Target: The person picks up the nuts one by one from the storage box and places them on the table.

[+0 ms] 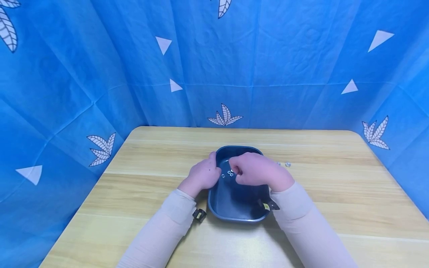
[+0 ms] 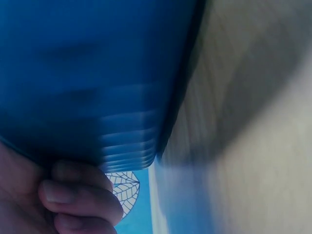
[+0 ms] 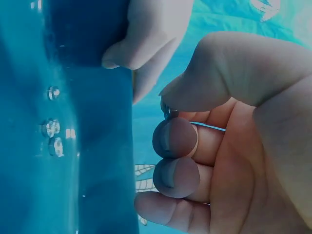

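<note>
A dark blue plastic bin (image 1: 234,203) with rounded corners sits on the table. My left hand (image 1: 204,173) grips its left rim, the fingers curled against the outer wall (image 2: 126,131) in the left wrist view. Over the bin, my right hand (image 1: 258,169) pinches a small metal nut (image 3: 169,110) between thumb and index finger; the other fingers are curled. Several similar nuts (image 3: 51,127) lie on the bin floor, below and left of the right hand in the head view.
Just right of the bin, small metal nuts (image 1: 288,164) lie on the wooden table (image 1: 335,178), partly behind the right hand. A blue curtain (image 1: 285,67) with white leaves and triangles hangs behind the table and along both sides.
</note>
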`<state>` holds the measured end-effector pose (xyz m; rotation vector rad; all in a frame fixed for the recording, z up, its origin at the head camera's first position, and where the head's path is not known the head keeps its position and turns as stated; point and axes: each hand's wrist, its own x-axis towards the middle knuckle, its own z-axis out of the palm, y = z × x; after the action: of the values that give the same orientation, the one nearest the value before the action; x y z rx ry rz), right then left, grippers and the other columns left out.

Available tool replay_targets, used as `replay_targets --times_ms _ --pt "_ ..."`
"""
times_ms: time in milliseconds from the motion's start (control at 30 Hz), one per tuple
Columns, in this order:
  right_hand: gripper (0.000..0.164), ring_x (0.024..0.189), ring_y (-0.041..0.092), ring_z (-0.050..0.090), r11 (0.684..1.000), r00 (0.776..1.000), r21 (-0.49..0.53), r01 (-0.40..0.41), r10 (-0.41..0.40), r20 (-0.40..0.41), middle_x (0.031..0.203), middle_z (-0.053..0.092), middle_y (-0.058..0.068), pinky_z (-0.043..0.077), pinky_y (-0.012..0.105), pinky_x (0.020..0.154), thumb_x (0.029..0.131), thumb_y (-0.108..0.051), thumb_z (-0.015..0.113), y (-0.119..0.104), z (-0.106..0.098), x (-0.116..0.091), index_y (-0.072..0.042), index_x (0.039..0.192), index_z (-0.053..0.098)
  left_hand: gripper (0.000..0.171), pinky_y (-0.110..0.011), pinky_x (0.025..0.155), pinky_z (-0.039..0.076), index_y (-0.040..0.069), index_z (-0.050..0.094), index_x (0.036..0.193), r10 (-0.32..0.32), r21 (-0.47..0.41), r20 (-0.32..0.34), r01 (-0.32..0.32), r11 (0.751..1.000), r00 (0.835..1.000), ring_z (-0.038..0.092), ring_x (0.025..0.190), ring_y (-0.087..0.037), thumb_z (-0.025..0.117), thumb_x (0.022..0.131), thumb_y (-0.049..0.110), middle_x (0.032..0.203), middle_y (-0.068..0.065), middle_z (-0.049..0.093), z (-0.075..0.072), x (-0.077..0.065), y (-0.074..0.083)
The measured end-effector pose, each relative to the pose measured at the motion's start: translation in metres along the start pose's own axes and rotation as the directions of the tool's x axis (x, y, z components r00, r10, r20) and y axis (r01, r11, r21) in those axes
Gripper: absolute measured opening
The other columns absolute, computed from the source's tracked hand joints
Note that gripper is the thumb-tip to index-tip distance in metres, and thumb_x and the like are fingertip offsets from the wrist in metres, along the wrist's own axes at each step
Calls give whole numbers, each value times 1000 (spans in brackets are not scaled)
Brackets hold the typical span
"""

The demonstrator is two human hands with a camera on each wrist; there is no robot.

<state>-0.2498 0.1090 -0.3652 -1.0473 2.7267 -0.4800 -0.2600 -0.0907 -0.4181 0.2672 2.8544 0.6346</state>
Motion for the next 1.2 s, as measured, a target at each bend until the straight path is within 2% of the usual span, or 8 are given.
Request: replay_targets --times_ms 200,300,600,800,1200 --pt "20 59 11 48 1000 1000 6 -7 7 -19 60 41 -8 37 29 55 79 -6 57 -3 -8 -5 -22 72 49 69 -35 57 47 1 19 159 -8 -31 18 8 999 1000 60 65 -22 49 103 27 75 -8 57 0 0 0" --pt "20 59 12 48 1000 1000 24 -6 6 -21 60 41 -8 37 29 55 80 -4 57 -6 -12 -9 -21 73 49 69 -35 57 47 2 19 159 -11 -37 19 12 999 1000 59 63 -22 49 103 27 75 -8 56 0 -1 0" --pt "19 58 14 48 997 999 66 -49 50 -18 62 43 -5 40 31 56 80 -3 58 -2 -23 -22 -19 75 51 68 -36 59 47 2 20 159 -21 -29 8 22 999 1000 60 73 -22 49 103 26 88 -8 60 0 -1 2" --pt "17 60 17 49 992 994 74 -102 105 -31 64 46 -3 42 33 57 82 -5 62 6 -29 -30 -19 79 53 68 -36 57 47 1 20 159 -14 -29 7 14 999 1000 59 64 -23 49 103 25 78 -8 59 0 -3 2" --pt "17 63 17 48 990 988 94 -103 113 -104 67 47 -2 41 35 62 81 -2 58 29 -42 -47 -17 81 51 68 -37 57 46 1 18 160 -16 -47 17 17 999 1000 58 61 -23 48 103 25 75 -8 57 -1 -2 1"
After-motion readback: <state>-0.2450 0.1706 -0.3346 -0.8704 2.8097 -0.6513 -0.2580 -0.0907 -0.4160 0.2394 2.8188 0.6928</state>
